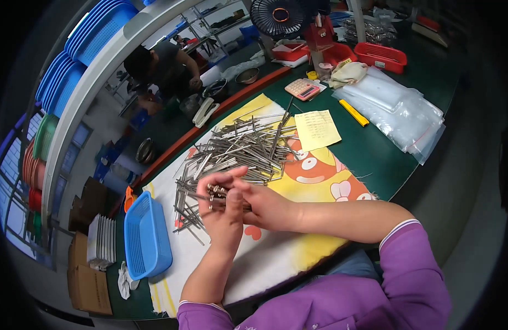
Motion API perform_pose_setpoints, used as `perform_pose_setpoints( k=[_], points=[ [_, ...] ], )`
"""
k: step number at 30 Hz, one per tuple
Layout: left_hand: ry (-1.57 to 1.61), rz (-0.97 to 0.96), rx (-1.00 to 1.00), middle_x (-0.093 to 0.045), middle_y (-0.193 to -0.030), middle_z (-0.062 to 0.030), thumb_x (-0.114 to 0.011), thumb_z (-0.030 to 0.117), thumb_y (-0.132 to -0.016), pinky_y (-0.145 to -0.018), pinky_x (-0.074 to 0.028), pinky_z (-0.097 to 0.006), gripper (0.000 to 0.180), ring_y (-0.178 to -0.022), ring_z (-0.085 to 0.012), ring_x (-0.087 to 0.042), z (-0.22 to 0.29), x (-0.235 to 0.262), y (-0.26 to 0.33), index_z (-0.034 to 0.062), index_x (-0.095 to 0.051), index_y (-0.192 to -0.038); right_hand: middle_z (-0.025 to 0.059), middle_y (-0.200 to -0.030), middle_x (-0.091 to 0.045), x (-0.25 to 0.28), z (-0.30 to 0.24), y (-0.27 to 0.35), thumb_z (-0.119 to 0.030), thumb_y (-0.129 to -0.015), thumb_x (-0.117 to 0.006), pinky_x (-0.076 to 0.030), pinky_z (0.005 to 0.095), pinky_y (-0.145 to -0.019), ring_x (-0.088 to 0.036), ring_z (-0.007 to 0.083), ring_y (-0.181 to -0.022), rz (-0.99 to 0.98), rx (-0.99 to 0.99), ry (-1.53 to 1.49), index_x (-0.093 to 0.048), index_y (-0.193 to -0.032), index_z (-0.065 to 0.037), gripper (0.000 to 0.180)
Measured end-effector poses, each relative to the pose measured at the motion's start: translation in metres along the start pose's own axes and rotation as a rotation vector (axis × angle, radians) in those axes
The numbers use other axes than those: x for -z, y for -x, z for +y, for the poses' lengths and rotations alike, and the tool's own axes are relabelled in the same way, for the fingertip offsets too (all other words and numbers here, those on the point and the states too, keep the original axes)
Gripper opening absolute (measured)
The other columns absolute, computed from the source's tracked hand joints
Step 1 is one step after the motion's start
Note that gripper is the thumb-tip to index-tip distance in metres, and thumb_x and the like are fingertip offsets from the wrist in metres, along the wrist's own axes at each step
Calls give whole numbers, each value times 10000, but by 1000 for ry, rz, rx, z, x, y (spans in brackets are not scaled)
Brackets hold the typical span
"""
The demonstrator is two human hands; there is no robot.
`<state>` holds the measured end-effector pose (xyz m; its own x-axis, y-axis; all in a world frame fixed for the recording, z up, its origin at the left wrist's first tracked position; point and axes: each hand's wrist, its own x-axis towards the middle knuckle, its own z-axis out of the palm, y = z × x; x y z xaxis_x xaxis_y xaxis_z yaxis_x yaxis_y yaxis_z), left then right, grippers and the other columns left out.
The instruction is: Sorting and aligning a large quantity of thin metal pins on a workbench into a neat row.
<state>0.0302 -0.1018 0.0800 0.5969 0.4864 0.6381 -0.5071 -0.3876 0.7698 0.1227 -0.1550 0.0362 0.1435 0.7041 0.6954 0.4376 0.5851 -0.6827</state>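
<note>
Just in front of the near side of a loose pile of thin metal rods (240,146), my two hands are together. Fingers of my left hand (220,223) curl round a small bundle of metal rods (216,191), its thumb lying across the front. From the other side, my right hand (270,208) presses against the same bundle; its fingertips are partly hidden behind the left thumb. Several rod ends poke out between the hands. Beneath the pile lies a white and yellow printed cloth (259,275).
A blue plastic basket (149,236) stands left of the cloth. Beyond the pile are a yellow note (317,130), a pink calculator (304,89), a yellow cutter knife (354,113), clear plastic bags (386,104) and red trays (380,56). Another person (166,66) works across the divider.
</note>
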Motion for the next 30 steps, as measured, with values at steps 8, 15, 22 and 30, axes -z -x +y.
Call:
perform_pose_setpoints(
  k=[8,15,22,30],
  points=[
    [-98,118,365,-601,-1006,-127,-606,63,-828,-908,-412,-321,353,-1017,-187,-542,-19,8,13,21,-423,-1128,61,-759,-557,-4,9,5,-55,-812,-540,-478,271,-437,-566,139,-458,-139,-426,-368,-380,-1250,-100,468],
    [-148,-4,336,-607,-1065,-142,-592,50,-822,-948,-392,-337,167,-1007,-187,-549,-27,21,12,12,-521,-968,62,-717,-555,0,9,6,-93,-822,-560,-502,265,-459,-598,154,-488,-273,-727,-543,-456,-1042,-45,248],
    [-369,-365,-118,-642,-804,-75,-649,46,-736,-914,-419,-448,36,-925,-271,-622,-10,29,-6,32,-623,-756,52,-623,-550,-10,18,9,-125,-818,-576,-463,262,-440,-588,161,-488,-302,-489,-477,-496,-945,-42,171],
    [-324,-434,-201,-614,-668,-47,-670,50,-679,-783,-491,-390,75,-799,-251,-647,-18,35,-6,39,-608,-639,60,-676,-588,0,12,1,-151,-804,-588,-499,265,-530,-613,143,-543,-511,-536,-312,-549,-882,-45,138]
  ],
)
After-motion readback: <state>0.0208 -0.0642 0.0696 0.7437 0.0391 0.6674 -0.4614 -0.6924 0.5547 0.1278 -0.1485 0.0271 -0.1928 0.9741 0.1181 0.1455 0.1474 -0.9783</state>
